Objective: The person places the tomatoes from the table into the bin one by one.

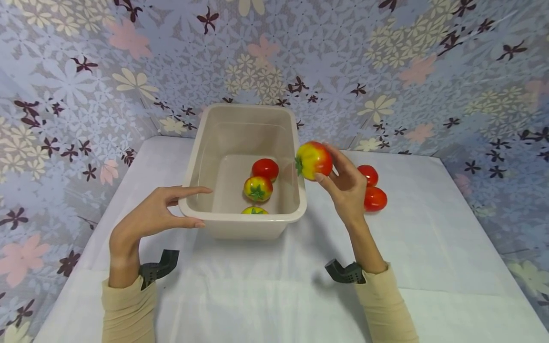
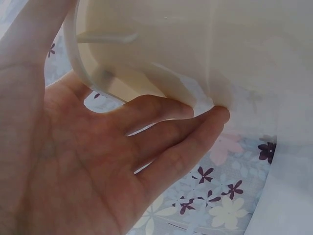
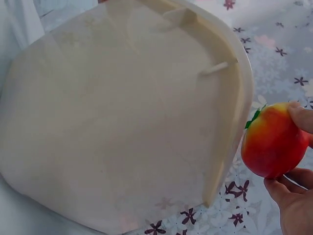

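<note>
The right hand (image 1: 349, 193) pinches a red-and-yellow tomato (image 1: 315, 161) between fingers and thumb, just beside the right rim of a beige bin (image 1: 240, 217); the left hand (image 1: 147, 216) has its fingers extended, thumb apart, at the front-left corner. Three more tomatoes (image 1: 265, 169) lie inside, and two red ones (image 1: 375, 199) rest on the bench (image 1: 429, 247) beyond the right hand.

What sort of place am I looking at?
Probably a staged indoor recording spot: a white-covered table, a floral backdrop close behind it, and two dark wrist mounts, likely for cameras.
</note>
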